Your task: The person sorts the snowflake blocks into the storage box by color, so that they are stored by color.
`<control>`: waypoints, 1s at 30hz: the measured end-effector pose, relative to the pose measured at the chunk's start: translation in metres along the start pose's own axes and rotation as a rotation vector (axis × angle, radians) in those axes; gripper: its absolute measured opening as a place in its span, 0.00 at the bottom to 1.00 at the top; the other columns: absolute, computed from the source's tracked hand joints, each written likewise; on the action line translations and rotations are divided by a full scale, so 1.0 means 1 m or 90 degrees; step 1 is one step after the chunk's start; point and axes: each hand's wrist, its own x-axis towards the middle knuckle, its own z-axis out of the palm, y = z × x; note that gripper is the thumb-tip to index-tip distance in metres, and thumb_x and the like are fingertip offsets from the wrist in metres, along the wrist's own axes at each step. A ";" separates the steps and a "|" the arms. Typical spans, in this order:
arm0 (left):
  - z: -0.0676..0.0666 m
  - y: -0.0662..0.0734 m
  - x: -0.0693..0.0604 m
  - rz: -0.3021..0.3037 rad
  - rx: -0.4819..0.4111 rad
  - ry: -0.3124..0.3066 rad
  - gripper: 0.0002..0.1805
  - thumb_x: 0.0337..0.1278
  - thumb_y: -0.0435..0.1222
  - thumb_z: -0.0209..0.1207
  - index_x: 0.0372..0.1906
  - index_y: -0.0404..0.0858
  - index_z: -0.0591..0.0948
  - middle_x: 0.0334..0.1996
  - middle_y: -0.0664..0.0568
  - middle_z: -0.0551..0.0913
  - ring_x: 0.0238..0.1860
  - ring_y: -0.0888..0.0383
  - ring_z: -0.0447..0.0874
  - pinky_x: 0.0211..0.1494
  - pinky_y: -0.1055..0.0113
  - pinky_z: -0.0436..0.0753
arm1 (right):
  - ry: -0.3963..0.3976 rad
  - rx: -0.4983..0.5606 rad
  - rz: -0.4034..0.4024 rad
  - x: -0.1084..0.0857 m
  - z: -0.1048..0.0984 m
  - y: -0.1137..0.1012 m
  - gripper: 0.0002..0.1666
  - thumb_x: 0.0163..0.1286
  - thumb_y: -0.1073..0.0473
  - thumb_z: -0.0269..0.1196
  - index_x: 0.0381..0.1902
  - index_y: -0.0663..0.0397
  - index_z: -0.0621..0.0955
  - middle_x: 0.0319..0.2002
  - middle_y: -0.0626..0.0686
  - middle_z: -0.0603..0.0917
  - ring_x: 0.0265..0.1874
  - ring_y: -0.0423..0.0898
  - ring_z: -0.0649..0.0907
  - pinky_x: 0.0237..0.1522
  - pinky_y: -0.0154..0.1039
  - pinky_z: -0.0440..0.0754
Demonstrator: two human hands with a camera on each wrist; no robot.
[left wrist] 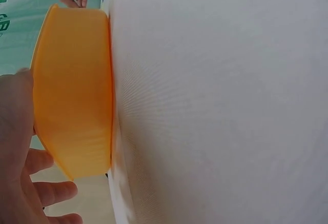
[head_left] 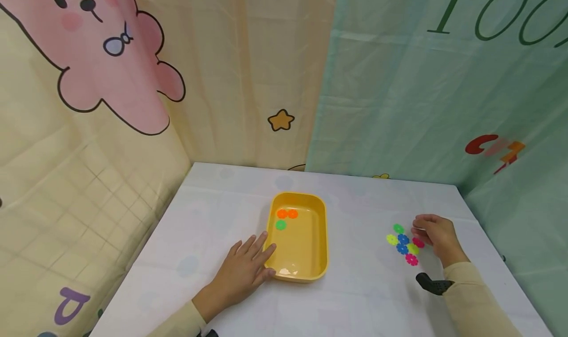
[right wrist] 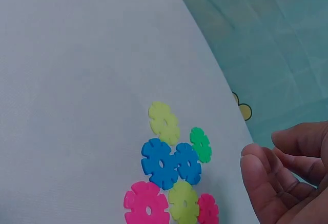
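Observation:
A yellow plastic tray [head_left: 296, 273] stands on the white table; two orange snowflake discs [head_left: 287, 214] and one green disc [head_left: 281, 224] lie inside, towards its far left. My left hand [head_left: 244, 268] rests at the tray's near left rim, fingers spread and fairly straight. The left wrist view shows the tray's side wall [left wrist: 74, 90] beside this hand. On the right, my right hand [head_left: 437, 236] hovers beside several loose discs: green [head_left: 398, 228], yellow [head_left: 392, 239], blue [head_left: 403, 239] and pink [head_left: 411, 259]. Its fingers are loosely bent, and no disc shows between them in the right wrist view.
The white table [head_left: 355, 297] reaches back to hanging printed curtains, cream [head_left: 222, 81] on the left and green [head_left: 390, 90] on the right. A dark strap end [head_left: 434, 284] sticks out at the right wrist.

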 end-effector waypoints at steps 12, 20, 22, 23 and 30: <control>0.000 0.000 -0.001 -0.011 -0.004 -0.022 0.34 0.75 0.62 0.43 0.76 0.50 0.70 0.80 0.45 0.59 0.73 0.39 0.68 0.66 0.36 0.70 | 0.007 -0.104 -0.025 0.008 0.012 0.010 0.28 0.77 0.56 0.57 0.66 0.72 0.70 0.55 0.68 0.78 0.34 0.40 0.84 0.37 0.30 0.85; -0.002 0.003 0.000 -0.022 -0.017 -0.044 0.34 0.75 0.62 0.44 0.76 0.50 0.69 0.80 0.46 0.57 0.73 0.38 0.67 0.67 0.34 0.69 | 0.006 -0.122 -0.008 0.018 0.016 0.013 0.28 0.76 0.57 0.58 0.65 0.71 0.72 0.54 0.69 0.79 0.38 0.48 0.84 0.32 0.28 0.83; -0.002 0.004 0.000 -0.024 -0.016 -0.046 0.35 0.75 0.62 0.44 0.76 0.50 0.69 0.80 0.46 0.57 0.73 0.38 0.67 0.67 0.34 0.69 | 0.005 -0.133 -0.002 0.020 0.017 0.013 0.28 0.76 0.56 0.58 0.65 0.71 0.72 0.55 0.69 0.79 0.39 0.49 0.83 0.31 0.28 0.82; -0.002 0.004 0.000 -0.024 -0.016 -0.046 0.35 0.75 0.62 0.44 0.76 0.50 0.69 0.80 0.46 0.57 0.73 0.38 0.67 0.67 0.34 0.69 | 0.003 -0.139 0.000 0.021 0.018 0.012 0.27 0.77 0.57 0.58 0.65 0.71 0.72 0.54 0.69 0.79 0.39 0.50 0.82 0.31 0.29 0.82; -0.002 0.005 -0.001 -0.022 -0.012 -0.039 0.35 0.75 0.62 0.43 0.76 0.49 0.69 0.80 0.45 0.57 0.72 0.37 0.68 0.66 0.33 0.70 | -0.020 -0.183 -0.007 0.021 0.020 0.011 0.26 0.76 0.56 0.58 0.62 0.72 0.73 0.44 0.64 0.79 0.35 0.51 0.78 0.33 0.35 0.81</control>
